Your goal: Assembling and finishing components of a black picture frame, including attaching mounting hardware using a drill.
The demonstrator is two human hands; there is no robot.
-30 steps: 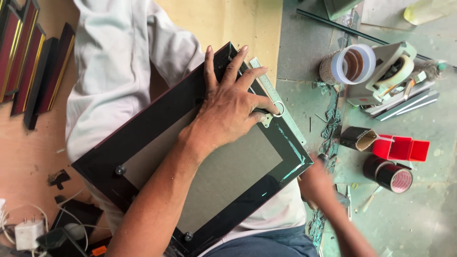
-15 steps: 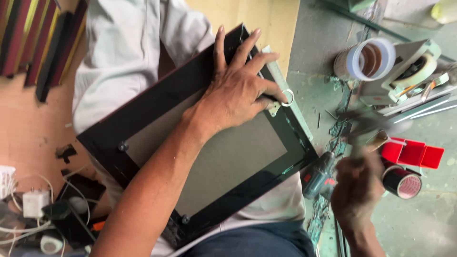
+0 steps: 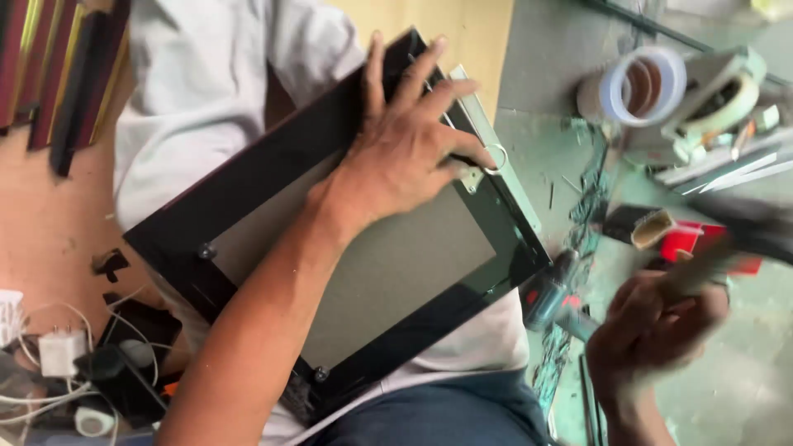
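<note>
- The left hand (image 3: 409, 153) lay flat and spread on the back of a black picture frame (image 3: 248, 186), fingers splayed across its upper corner, pressing rather than gripping.
- The frame rested tilted on the person's lap, against a white shirt (image 3: 190, 91) and above blue trousers (image 3: 446, 413); its grey backing board (image 3: 396, 264) faced up.
- A small metal hanging ring (image 3: 494, 158) sat on the frame's edge, just beside the fingertips of the left hand.
- The right hand (image 3: 652, 330) was closed around a handle, seemingly of a hammer (image 3: 743, 227); the tool was too blurred to tell for sure.
- A power drill (image 3: 552, 299) lay on the green table (image 3: 743, 388) between the frame's lower corner and the right hand.
- Further back on the table stood a roll of tape (image 3: 640, 87), a tape dispenser (image 3: 719, 95) and a red box (image 3: 690, 239).
- A charger and cables (image 3: 62, 351) lay on the floor at the lower left.
</note>
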